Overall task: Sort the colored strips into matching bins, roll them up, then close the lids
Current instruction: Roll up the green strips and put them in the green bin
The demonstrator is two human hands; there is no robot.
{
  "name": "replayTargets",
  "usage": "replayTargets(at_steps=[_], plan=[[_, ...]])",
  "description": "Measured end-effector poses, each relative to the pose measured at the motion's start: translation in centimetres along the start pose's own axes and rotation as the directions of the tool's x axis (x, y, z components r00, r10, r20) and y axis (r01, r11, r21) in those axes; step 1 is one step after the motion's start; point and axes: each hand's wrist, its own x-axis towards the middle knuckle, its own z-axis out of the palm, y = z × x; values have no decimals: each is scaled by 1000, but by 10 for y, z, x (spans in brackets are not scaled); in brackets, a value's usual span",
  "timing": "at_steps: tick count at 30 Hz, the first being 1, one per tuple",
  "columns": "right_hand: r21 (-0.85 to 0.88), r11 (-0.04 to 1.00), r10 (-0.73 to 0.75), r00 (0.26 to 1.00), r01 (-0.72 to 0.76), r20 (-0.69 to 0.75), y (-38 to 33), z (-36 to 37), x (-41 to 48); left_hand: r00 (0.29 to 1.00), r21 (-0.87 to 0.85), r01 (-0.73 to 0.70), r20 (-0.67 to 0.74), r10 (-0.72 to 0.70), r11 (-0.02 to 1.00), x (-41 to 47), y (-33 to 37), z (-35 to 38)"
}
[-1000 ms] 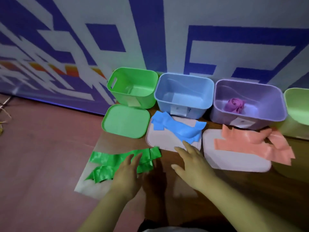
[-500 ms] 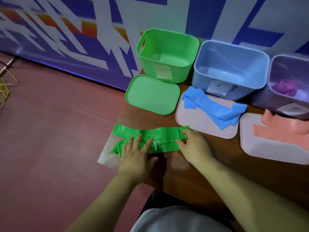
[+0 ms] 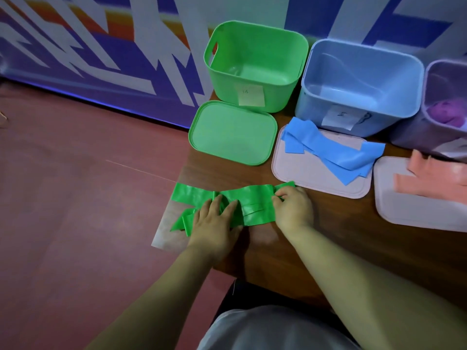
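Green strips [image 3: 246,195] seemed limp and slick, so my left hand [image 3: 217,221] pressed them flat-fingered while my right hand [image 3: 294,209] pinched the end beside it.

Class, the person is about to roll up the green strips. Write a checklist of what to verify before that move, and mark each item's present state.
1. The left hand presses flat on the crumpled green plastic strips: ok.
2. The right hand pinches their right end: ok.
3. Strips lie smooth for rolling: not ok, the left end is folded over at the edge of the wooden table.
4. The square green plastic bin is open and empty: ok.
5. The flat green lid is off, lying in front of that bin: ok.
6. The blue strips lie apart, on a pale lid: ok.
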Motion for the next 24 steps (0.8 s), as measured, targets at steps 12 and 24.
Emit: replayTargets(at_steps=[12, 24], plan=[[220, 943, -271, 960, 249, 76, -16, -66, -34, 918, -430, -295, -375, 128, 853, -5, 15, -54], [478, 868, -238, 957, 134, 164, -15, -94, -41, 949, -630, -312, -249, 195, 711, 14, 58, -81]])
